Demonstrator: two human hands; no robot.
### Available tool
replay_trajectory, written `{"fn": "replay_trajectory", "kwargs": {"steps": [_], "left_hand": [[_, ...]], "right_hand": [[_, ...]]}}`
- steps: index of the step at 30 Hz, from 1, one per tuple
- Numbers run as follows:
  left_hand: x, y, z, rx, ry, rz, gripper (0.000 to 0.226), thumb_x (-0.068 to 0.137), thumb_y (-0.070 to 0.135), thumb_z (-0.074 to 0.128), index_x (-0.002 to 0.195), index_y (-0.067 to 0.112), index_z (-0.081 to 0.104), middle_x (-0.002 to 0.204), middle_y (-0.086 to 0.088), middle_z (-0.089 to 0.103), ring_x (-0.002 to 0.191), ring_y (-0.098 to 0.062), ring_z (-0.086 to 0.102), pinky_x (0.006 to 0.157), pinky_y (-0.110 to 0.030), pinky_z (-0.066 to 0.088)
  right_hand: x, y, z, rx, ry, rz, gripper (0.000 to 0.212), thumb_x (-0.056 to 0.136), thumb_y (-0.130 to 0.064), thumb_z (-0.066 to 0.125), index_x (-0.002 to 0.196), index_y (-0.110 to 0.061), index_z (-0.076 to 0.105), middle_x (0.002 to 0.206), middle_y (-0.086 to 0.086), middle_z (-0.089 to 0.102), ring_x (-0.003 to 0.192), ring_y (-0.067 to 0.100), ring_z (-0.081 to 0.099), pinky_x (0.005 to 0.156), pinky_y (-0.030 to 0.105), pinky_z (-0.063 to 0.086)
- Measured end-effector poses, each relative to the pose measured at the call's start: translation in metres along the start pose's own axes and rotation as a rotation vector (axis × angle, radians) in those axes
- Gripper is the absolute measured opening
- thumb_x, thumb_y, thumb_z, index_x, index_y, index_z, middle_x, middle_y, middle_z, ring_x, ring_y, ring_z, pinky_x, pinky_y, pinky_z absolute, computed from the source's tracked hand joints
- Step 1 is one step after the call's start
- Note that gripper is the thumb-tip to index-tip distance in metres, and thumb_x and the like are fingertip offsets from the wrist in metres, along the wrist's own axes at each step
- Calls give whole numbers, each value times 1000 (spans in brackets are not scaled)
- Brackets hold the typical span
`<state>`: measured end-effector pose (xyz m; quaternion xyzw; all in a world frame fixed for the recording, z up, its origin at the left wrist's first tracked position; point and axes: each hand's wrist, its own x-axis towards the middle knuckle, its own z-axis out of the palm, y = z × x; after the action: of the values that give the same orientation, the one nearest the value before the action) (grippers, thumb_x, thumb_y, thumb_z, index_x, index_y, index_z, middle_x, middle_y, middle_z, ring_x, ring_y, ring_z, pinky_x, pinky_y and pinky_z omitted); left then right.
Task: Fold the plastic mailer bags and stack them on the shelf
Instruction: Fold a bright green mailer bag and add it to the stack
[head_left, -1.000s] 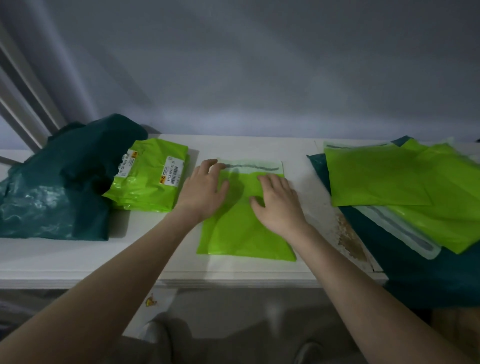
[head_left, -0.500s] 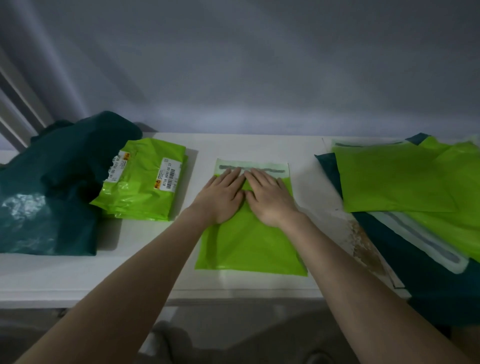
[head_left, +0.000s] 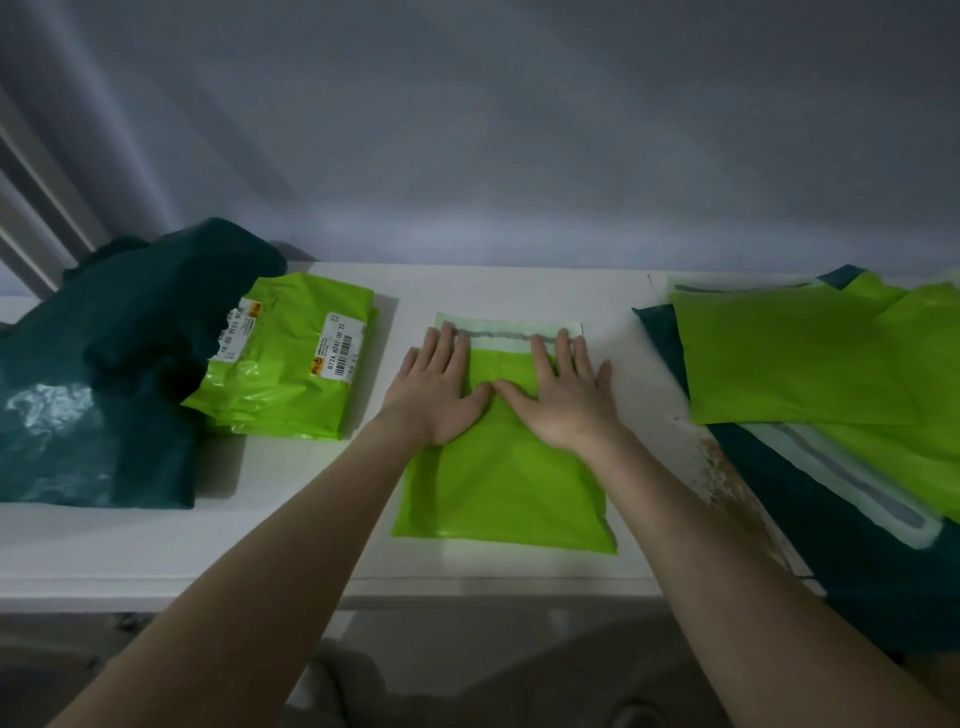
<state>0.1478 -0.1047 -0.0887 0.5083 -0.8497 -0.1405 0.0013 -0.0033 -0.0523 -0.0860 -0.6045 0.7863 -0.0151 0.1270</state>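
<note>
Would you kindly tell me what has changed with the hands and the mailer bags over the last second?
Both hands, pressed flat and together half a second ago, have slid apart across the green mailer bag: the left hand toward its left edge, the right hand toward its right, fingertips now at the adhesive strip. Nothing was gripped or released. The folded stack and the unfolded pile stayed put.

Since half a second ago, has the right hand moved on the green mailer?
Yes. The right hand has slid rightward along the green mailer, away from the left hand; its fingertips now reach the adhesive strip near the right corner.
</note>
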Motion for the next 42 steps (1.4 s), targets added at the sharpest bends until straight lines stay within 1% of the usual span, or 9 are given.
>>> {"fn": "replay_trajectory", "kwargs": {"steps": [10,15,22,25,27,30,34,38,42], "left_hand": [[-10,-5,-15,-268,85,19,71,96,43,39,151,17,2,157,-9,-14,146,-20,-9,117,-33,-3],[-23,-9,-29,-377,274,-22,57,89,16,56,140,3,32,146,-20,26,133,-34,35,110,-33,25],[-34,-10,-37,-317,112,-178,59,84,28,67,131,4,41,129,-19,50,114,-33,52,92,-32,40],[-40,-13,-40,-477,66,-292,59,82,27,69,129,5,42,122,-16,56,107,-31,56,89,-35,49],[-44,-12,-41,-701,37,-363,55,82,21,69,127,5,43,106,-13,60,84,-25,61,73,-32,56],[-48,-10,-39,-937,12,-436,52,83,15,69,127,5,44,80,-6,56,62,-13,54,46,-14,50],[-44,-15,-34,-982,65,-439,48,82,13,70,125,-2,52,87,-11,61,64,-12,53,66,-19,52],[-44,-12,-36,-988,81,-386,27,81,5,69,108,6,64,82,-7,60,52,-3,54,43,-3,41],[-41,-7,-36,-1048,123,-408,14,79,3,71,79,15,63,65,0,52,53,-7,47,38,-7,36]], "right_hand": [[-9,15,-16,352,201,-121,68,96,-45,41,151,-21,10,159,-3,-11,146,18,-9,119,47,5],[-23,25,-29,372,204,24,65,87,-31,59,143,-15,30,148,11,26,137,29,20,106,40,30],[-44,26,-39,397,106,137,61,82,-30,63,133,-12,35,132,15,37,124,33,37,96,35,38],[-51,28,-41,457,60,144,65,82,-27,64,135,-9,32,131,15,38,119,30,45,87,30,41],[-55,29,-39,498,53,162,64,82,-23,65,134,-8,32,127,15,42,111,29,49,77,27,39],[-57,28,-33,611,75,202,59,81,-16,65,131,-9,33,122,17,46,94,24,48,63,26,36],[-56,25,-30,697,123,234,59,79,-7,63,129,-9,32,116,19,49,91,25,50,51,23,31],[-52,22,-30,753,139,264,55,81,0,60,128,-7,33,108,14,52,76,17,51,56,25,37],[-51,19,-32,778,117,329,52,82,-1,60,129,-4,38,122,14,50,99,24,50,76,27,39]]}}
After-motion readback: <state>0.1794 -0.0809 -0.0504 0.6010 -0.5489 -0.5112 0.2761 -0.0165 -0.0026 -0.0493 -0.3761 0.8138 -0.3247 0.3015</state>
